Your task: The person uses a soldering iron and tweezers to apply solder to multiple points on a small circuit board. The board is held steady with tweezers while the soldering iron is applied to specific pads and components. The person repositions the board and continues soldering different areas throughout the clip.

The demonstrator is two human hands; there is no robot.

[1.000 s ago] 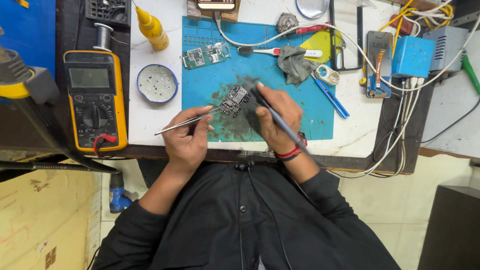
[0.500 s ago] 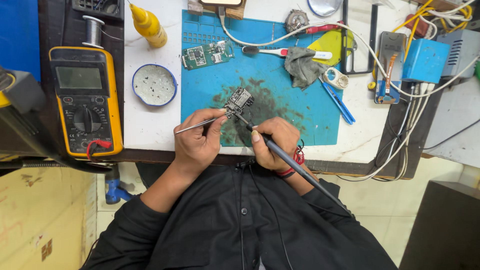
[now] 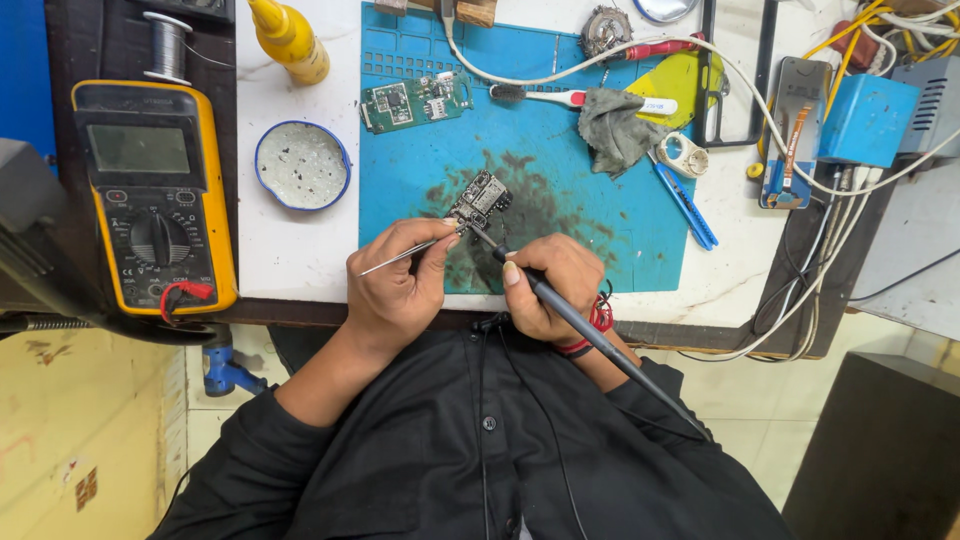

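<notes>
Soldering was under way: the left hand (image 3: 395, 290) gripped tweezers (image 3: 405, 254) and the right hand (image 3: 550, 290) the iron (image 3: 590, 335), tips at the board (image 3: 480, 197) on the mat (image 3: 560, 200); next likely needs steady contact.

One screen: multimeter (image 3: 155, 195), yellow w/ dark grey face, lies far left on the dark strip beside the white bench; its display (image 3: 138, 148) is a grey-green rectangle near the top, blank as far as can be seen. Labels: small white oblong sticker (image 3: 659, 105) on the yellow wedge-shaped card (image 3: 685, 85) at the blue mat's (image 3: 560, 200) top right corner; print too small to tell. Blue box (image 3: 867, 120) at right, plain-sided. No other packages or signs.
</notes>
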